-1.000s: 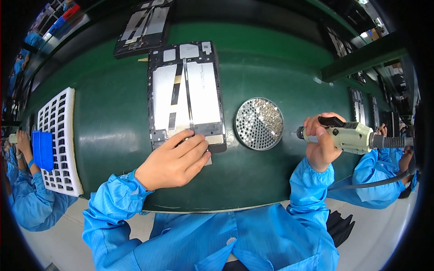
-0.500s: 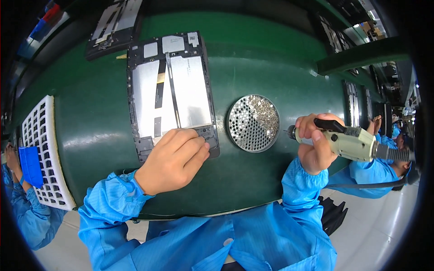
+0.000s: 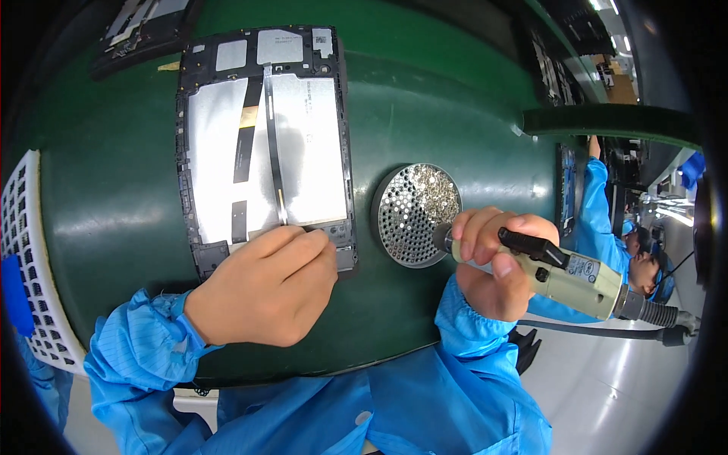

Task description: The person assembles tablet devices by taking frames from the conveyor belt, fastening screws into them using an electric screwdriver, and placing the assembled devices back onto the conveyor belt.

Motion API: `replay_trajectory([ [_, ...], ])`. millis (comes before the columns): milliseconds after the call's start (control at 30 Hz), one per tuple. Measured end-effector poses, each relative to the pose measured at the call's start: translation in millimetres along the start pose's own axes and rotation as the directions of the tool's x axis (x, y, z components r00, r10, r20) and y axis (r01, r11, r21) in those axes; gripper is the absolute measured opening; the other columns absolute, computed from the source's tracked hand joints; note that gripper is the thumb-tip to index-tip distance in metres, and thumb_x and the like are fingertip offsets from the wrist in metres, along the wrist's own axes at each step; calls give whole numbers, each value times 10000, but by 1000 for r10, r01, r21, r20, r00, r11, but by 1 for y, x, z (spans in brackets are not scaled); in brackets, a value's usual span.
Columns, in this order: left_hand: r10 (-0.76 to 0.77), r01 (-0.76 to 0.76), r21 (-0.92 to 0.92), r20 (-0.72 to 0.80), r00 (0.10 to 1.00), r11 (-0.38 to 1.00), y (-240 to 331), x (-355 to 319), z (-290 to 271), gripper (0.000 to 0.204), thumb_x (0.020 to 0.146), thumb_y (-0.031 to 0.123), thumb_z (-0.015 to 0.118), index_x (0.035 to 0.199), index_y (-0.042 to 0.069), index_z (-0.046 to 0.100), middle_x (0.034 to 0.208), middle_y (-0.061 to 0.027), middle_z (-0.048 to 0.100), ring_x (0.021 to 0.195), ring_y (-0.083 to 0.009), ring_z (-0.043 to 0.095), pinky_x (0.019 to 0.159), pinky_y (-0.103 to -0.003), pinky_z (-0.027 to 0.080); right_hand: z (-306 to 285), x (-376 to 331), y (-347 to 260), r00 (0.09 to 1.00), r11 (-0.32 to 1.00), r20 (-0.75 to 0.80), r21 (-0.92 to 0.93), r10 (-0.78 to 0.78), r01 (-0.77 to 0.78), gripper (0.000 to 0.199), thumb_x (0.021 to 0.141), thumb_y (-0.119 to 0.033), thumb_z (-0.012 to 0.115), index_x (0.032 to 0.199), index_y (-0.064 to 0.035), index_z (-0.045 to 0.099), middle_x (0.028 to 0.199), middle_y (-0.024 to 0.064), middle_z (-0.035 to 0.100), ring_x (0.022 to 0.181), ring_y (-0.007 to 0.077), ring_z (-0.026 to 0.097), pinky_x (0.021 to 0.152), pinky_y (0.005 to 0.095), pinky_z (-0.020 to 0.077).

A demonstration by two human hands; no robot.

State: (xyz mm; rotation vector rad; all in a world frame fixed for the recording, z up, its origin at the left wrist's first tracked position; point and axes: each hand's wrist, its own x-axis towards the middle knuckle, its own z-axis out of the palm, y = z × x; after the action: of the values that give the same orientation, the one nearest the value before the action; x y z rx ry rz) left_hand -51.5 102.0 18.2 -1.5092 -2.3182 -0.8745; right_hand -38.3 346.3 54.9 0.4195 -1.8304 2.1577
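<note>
A tablet-sized device (image 3: 315,152) lies with its silver inner side up and a black frame round it. Dark ribbon cables (image 3: 273,155) run down its middle. My left hand (image 3: 265,288) rests on its lower edge with the fingers closed and pressed together; whatever they pinch is hidden. In my right hand (image 3: 493,265) is a pale green electric screwdriver (image 3: 580,280) with a black lever, its nose pointing left. That nose overlaps the right edge of a round, perforated metal screw dish (image 3: 406,262). Loose small screws (image 3: 440,193) are heaped on the dish's upper right part.
A white tray (image 3: 57,326) with dark slots stands at the far left, a blue piece (image 3: 17,296) on it. Another opened device (image 3: 140,34) lies at the back left. A green bar (image 3: 607,121) crosses the right side, where a co-worker in blue (image 3: 595,212) sits.
My right hand has brought the screwdriver left, from beside the screw dish to its edge. My left hand stays at the device's lower edge. The whole view has shifted a little.
</note>
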Motion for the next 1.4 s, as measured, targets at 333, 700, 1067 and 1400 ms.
replay_trajectory([
  [333,-24,21,31,122,992,999,-4,3,-10,178,652,31,702,819,-25,676,930,-126,629,941,-263,590,816,-383,502,4,4,9,999,999,20,-29,44,-43,352,800,-95,609,1120,-38,473,678,91,513,580,204,508,594,389,446],
  [700,-132,156,-163,151,980,974,-17,6,-1,360,664,167,758,962,-1,644,1171,-210,562,1137,-359,535,975,-450,445,-4,6,15,993,998,116,-60,9,-2,332,833,-126,538,1147,-40,473,688,63,487,597,177,481,598,353,417],
  [1067,-170,177,-86,78,982,980,0,12,14,381,668,151,746,983,-31,633,1169,-241,545,1149,-389,510,960,-460,435,3,2,5,1000,1000,5,-4,-6,6,360,796,-75,616,1118,-46,458,671,84,518,579,210,514,594,386,456],
  [1400,-171,176,-69,75,982,982,1,12,19,331,710,138,706,979,-46,649,1142,-232,566,1135,-361,525,980,-439,413,33,3,-1,972,998,229,23,-58,54,300,793,-20,600,1059,12,467,658,123,547,550,218,538,546,394,487],
])
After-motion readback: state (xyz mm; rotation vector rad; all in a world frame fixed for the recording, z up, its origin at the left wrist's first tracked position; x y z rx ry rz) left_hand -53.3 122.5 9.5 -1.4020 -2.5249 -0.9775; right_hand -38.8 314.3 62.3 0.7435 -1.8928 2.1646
